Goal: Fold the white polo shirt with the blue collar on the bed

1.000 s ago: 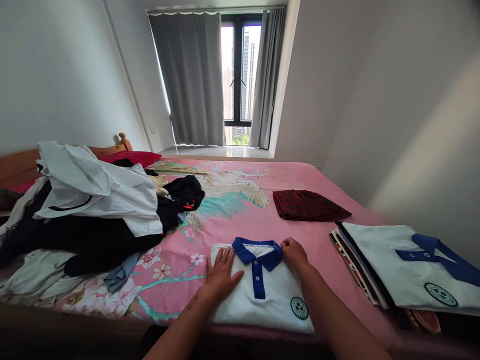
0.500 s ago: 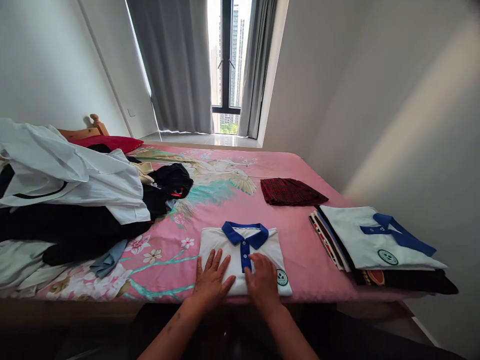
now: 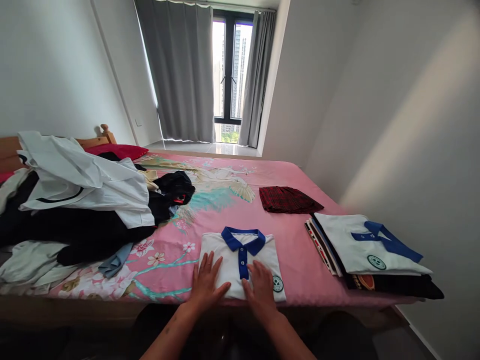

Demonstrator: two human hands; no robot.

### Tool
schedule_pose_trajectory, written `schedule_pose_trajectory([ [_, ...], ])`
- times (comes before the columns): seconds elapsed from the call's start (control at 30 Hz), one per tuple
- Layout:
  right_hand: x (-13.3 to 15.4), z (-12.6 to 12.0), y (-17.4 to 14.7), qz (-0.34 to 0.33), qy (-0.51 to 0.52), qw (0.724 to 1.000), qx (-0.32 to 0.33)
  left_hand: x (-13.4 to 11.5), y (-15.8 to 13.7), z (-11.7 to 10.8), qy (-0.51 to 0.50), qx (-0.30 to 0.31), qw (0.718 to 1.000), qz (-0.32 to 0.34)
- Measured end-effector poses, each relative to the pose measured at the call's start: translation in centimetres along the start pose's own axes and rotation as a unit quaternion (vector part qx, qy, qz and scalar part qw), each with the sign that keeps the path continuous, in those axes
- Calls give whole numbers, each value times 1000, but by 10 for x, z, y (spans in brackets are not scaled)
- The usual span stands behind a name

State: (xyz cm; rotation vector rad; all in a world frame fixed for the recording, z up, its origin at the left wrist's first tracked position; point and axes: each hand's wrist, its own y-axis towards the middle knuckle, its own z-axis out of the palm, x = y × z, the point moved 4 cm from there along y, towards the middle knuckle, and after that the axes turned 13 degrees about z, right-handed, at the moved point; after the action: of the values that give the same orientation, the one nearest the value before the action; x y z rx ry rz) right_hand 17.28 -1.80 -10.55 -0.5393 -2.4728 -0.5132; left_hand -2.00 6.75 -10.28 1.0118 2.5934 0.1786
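A white polo shirt [image 3: 228,260] with a blue collar and a round green badge lies folded at the near edge of the bed, collar pointing away from me. My left hand [image 3: 207,282] rests on its left side, fingers spread and palm down. On the lower right part, beside the badge, lies my right hand [image 3: 260,287], its fingers apart and somewhat bent. Neither hand grips the cloth. To the right stands a stack of folded clothes [image 3: 330,235], topped by a similar white and blue polo shirt.
A loose heap of clothes [image 3: 97,182], white, black and grey, covers the left of the bed. A folded dark red plaid garment [image 3: 288,199] lies beyond the stack. The pink flowered bedsheet [image 3: 225,210] spreads beneath everything. Walls and a curtained window [image 3: 227,75] bound the bed.
The view has tilted up slightly, showing more of the window top. My left hand has shifted a little toward the shirt's left edge. The shirt stays folded in place.
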Motion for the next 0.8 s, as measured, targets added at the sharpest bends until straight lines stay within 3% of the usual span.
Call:
schedule_pose_trajectory([
  [0.1,-44,-31,12,141,94,985,-42,35,-8,-7,-72,-58,990,-105],
  [0.17,-81,-39,21,271,153,950,28,57,-9,-12,-159,-46,972,-165],
  [0.23,-106,-40,31,337,184,917,105,70,-4,-18,-245,-19,949,-199],
  [0.33,-112,-36,46,333,218,898,189,69,12,-31,-348,10,912,-218],
  [0.47,-92,-26,62,317,278,868,262,55,31,-41,-449,58,853,-260],
  [0.63,-69,-24,70,329,364,832,257,51,41,-36,-491,64,818,-293],
  [0.8,-57,-25,75,344,470,773,251,50,47,-23,-584,8,742,-328],
])
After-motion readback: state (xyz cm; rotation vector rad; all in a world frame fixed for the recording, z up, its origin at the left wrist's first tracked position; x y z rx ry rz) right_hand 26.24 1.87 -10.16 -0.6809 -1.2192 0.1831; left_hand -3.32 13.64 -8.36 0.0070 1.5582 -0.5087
